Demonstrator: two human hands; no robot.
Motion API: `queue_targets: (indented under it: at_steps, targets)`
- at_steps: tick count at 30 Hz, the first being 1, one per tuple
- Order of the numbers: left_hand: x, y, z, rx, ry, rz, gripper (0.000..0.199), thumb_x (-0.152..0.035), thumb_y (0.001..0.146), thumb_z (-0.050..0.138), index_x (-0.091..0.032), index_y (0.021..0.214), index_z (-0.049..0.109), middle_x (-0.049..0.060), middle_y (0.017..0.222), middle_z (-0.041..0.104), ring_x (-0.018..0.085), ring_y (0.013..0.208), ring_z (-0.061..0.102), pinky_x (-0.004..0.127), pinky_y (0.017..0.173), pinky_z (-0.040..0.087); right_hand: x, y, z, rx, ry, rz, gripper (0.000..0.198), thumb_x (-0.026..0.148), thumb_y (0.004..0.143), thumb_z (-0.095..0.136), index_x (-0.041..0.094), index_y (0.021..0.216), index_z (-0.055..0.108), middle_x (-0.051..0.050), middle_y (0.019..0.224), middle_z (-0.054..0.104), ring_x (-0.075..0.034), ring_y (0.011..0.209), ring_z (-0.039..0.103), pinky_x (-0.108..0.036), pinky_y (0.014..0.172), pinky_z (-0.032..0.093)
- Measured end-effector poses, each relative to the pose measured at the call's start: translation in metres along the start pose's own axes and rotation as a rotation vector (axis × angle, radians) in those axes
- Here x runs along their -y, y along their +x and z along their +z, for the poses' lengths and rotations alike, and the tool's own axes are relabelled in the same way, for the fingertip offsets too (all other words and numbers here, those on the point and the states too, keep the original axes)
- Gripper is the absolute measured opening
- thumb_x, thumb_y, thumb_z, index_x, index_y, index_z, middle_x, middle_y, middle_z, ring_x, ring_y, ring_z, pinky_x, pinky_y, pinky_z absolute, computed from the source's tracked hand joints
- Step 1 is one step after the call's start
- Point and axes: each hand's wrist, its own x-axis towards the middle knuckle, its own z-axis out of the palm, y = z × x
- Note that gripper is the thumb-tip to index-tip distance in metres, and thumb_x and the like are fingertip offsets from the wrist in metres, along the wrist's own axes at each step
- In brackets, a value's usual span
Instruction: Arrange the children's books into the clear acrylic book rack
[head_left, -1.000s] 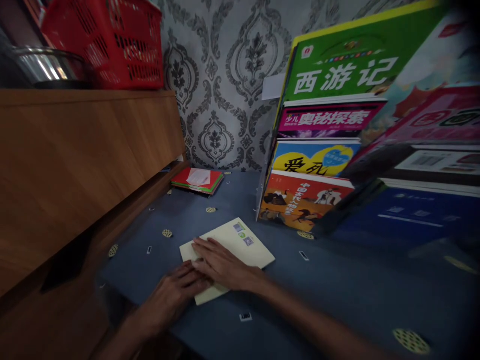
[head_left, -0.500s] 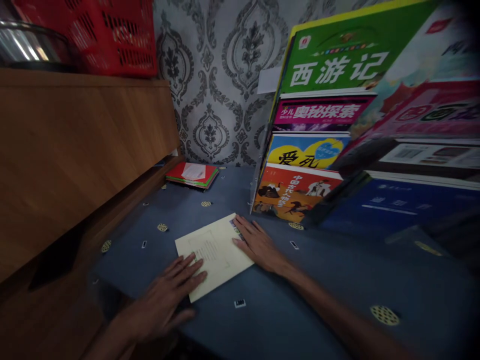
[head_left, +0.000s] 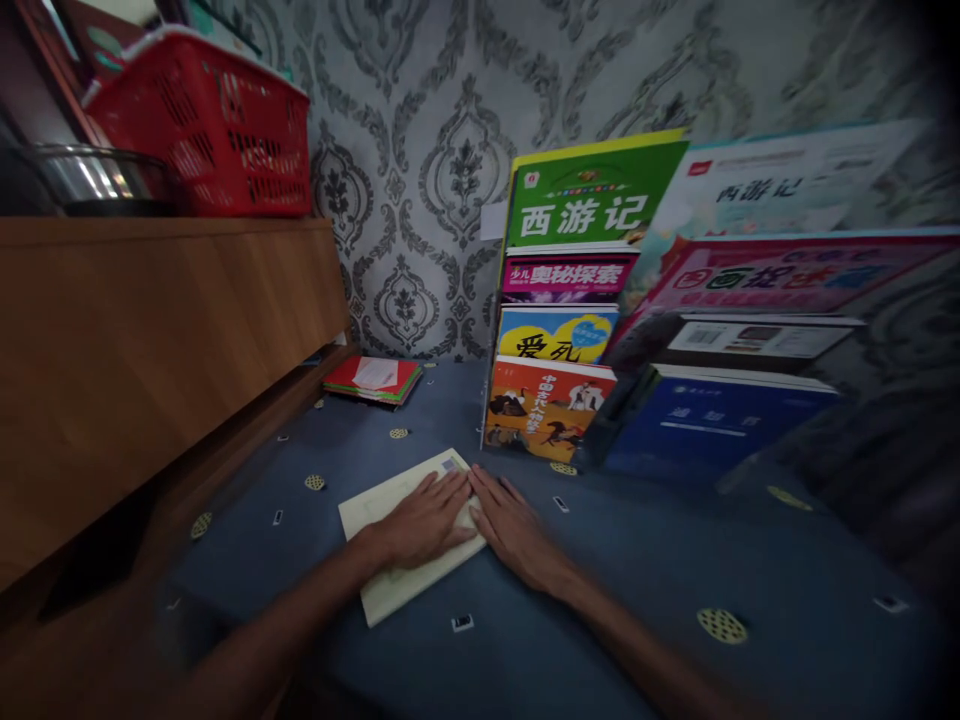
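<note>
A thin cream-coloured booklet [head_left: 390,600] lies at a slant on the blue patterned tablecloth [head_left: 525,640]. My left hand [head_left: 427,520] rests flat across its middle and upper right, fingers stretched out and covering much of the page. At the right edge of the booklet lies my right hand [head_left: 517,530], its fingers extended, the tips touching the left fingertips near the upper right corner. A small printed patch shows at that corner, just beyond the fingers. Neither hand grips anything visible.
A rack of upright books [head_left: 551,405] stands behind and to the right, with a blue book [head_left: 720,430] at its front. Red and green booklets [head_left: 375,378] lie at the back left. A wooden cabinet [head_left: 165,340] carries a red basket [head_left: 247,150] and a metal bowl [head_left: 105,180].
My left hand has slid from the booklet's lower left edge across the page to its upper right, up against my right hand. The view has shifted, bringing more of the rack into sight.
</note>
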Motion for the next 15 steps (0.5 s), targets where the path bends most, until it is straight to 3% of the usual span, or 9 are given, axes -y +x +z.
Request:
queue_targets:
  at_steps: [3,6,9,15]
  targets:
    - [0.020,0.018,-0.003,-0.020,-0.009,-0.071,0.065,-0.050,0.102,0.030,-0.012,0.155,0.025,0.017,0.161,0.025,0.023,0.151,0.018,0.045,0.123,0.022,0.004,0.000,-0.004,0.005,-0.009,0.024,0.055,0.031,0.100,0.035,0.013,0.152,0.036,-0.016,0.157,0.036,-0.023,0.147,0.032,-0.049,0.119,0.031]
    - [0.028,0.018,-0.010,-0.015,-0.032,-0.192,0.063,-0.047,0.102,0.033,-0.012,0.154,0.028,0.018,0.160,0.027,0.024,0.150,0.022,0.048,0.121,0.026,0.016,0.000,-0.015,0.061,-0.027,0.087,0.054,0.026,0.098,0.037,0.011,0.150,0.039,-0.016,0.156,0.038,-0.024,0.147,0.033,-0.051,0.119,0.030]
    - [0.033,0.003,-0.008,-0.004,-0.010,-0.301,0.061,-0.045,0.101,0.033,-0.012,0.152,0.032,0.016,0.158,0.031,0.025,0.148,0.028,0.048,0.120,0.028,0.029,-0.003,-0.029,0.114,-0.004,0.138,0.055,0.023,0.097,0.038,0.007,0.149,0.041,-0.018,0.155,0.037,-0.025,0.146,0.033,-0.050,0.120,0.028]
    - [0.065,-0.041,0.021,-0.064,0.152,-0.381,0.058,-0.044,0.097,0.038,-0.018,0.148,0.044,0.009,0.154,0.036,0.027,0.143,0.038,0.044,0.113,0.040,0.033,-0.009,-0.039,0.083,0.086,0.190,0.058,0.033,0.099,0.039,0.008,0.151,0.037,-0.017,0.158,0.032,-0.027,0.148,0.030,-0.049,0.122,0.024]
